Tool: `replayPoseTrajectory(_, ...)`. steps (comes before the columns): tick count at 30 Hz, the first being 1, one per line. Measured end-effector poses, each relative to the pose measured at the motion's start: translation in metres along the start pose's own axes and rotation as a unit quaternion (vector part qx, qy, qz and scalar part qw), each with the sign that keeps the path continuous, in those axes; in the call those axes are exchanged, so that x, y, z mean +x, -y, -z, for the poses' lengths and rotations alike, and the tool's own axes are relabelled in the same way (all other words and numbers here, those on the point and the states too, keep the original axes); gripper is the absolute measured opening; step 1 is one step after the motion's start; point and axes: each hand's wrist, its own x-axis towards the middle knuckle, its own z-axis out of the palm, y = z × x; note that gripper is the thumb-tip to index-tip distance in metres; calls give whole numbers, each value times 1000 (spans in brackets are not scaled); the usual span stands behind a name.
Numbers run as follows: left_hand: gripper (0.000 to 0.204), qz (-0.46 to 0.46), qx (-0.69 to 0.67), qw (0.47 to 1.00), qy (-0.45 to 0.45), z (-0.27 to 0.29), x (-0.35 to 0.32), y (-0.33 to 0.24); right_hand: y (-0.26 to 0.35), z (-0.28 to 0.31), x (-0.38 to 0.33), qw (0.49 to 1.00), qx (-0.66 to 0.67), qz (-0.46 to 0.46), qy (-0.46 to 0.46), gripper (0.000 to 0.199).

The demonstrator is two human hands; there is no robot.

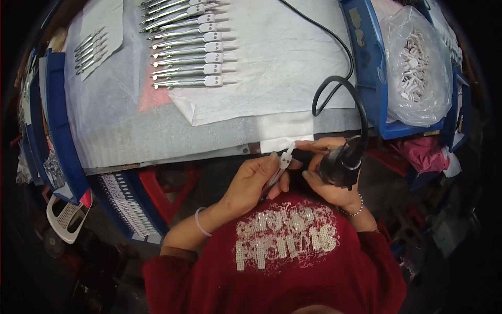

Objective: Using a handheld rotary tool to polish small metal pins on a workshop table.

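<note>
My left hand (pixel 253 175) holds a drawing compass (pixel 285 160) just off the table's front edge. Its white plastic head points up and away, and its silver legs run back under my fingers. Wrapped round a black corded power tool (pixel 334 168), perhaps an electric screwdriver, is my right hand (pixel 337 194). A right fingertip reaches close to the compass's white tip; whether it touches is unclear. The tool's working end is hidden. On the table, a row of similar compasses (pixel 188 69) lies side by side, white heads to the right.
A white pad (pixel 286 137) lies at the table edge beyond my hands. The tool's black cable (pixel 351 57) loops across the right side. At right, a blue bin (pixel 368 68) holds a clear bag (pixel 415 73) of small white parts. More blue bins (pixel 58 120) flank the left.
</note>
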Motion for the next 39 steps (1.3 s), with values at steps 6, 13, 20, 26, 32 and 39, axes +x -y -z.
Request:
replayPoseTrajectory(6, 46, 36, -173, 984, -12, -1, 13, 11, 1, -5, -4, 996, 30, -48, -65, 47)
replayPoseTrajectory(13, 41, 41, -226, 973, -21, -1, 16, 16, 8, -3, -4, 999, 9, -8, -38, 50)
replayPoseTrajectory(20, 41, -34, -149, 987, -40, -4, 15, 27, 18, -5, 0, 998, -61, -25, -9, 49)
replayPoseTrajectory(26, 35, -43, -102, 991, -70, -11, 10, 20, 35, 15, -11, 968, 148, 201, -38, 62)
replayPoseTrajectory(32, 26, -23, -78, 994, -66, -10, 12, 17, 74, 0, 14, 914, 126, 385, 24, 56)
replayPoseTrajectory(39, 24, 37, -100, 993, -46, -3, 10, 4, 68, -21, 34, 905, 114, 402, 78, 53)
